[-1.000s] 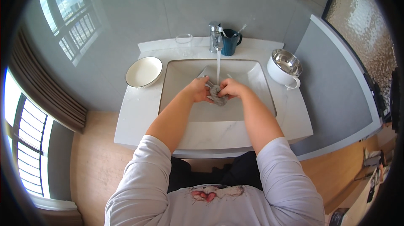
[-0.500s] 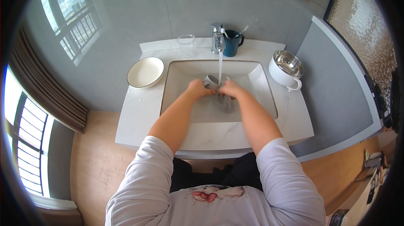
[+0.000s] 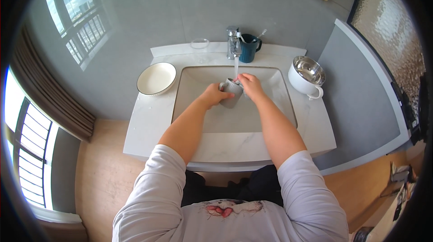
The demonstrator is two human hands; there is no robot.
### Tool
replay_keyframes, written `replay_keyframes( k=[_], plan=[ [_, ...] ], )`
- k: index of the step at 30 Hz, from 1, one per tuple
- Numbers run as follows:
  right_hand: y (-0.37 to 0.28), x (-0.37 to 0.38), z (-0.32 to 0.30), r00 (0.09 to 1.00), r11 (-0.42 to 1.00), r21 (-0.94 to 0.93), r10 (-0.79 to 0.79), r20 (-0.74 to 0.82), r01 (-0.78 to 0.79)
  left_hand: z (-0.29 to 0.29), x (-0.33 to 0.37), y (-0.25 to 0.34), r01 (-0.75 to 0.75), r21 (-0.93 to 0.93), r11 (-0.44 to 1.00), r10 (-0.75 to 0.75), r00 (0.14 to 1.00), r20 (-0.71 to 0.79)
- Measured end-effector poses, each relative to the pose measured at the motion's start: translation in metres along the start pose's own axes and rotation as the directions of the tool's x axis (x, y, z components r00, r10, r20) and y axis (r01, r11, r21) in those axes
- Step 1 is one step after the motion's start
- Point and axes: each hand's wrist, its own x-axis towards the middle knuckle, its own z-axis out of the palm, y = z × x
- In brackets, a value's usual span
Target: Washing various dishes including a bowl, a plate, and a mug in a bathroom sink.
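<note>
Holding gray mug [image 3: 230, 101] in left hand [image 3: 214, 95], low over the basin of the sink [image 3: 266, 118], near the stream [image 3: 236, 67] from the faucet [image 3: 232, 43]. Tilted along its long axis, with mouth up and away from body, base down toward body. Crooked narrow at the mouth with right hand [image 3: 250, 84]; cannot tell whether gripping anything. In teal mug [image 3: 248, 53] beside faucet: toothbrush [image 3: 260, 36], leaning right. On counter [image 3: 225, 146]: at left, white bowl [image 3: 156, 78]; at back, clear cup [image 3: 200, 48]; at right, steel-lined white pot [image 3: 301, 82].
</note>
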Motion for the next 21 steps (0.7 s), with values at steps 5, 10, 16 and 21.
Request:
replay_keyframes(
  k=[5, 10, 16, 21],
  plan=[
    [0.007, 0.006, -0.007, 0.985, 0.951, 0.307, -0.027, 0.169, -0.027, -0.002, 0.000, -0.003, -0.003, -0.288, 0.958, -0.005, 1.000, -0.026],
    [-0.001, -0.010, 0.002, 0.831, 0.927, 0.259, 0.088, 0.550, -0.270, -0.019, 0.015, -0.023, 0.026, -0.490, 0.872, -0.089, 0.990, -0.107],
    [0.013, 0.005, 0.003, 0.835, 0.654, 0.541, 0.517, 0.190, -0.528, -0.004, 0.002, -0.008, 0.117, -0.494, 0.862, -0.129, 0.992, 0.012],
    [0.005, 0.004, 0.002, 0.717, 0.512, 0.554, 0.654, 0.244, -0.656, 0.011, 0.010, -0.017, -0.311, 0.134, 0.941, 0.322, 0.944, -0.076]
  ],
)
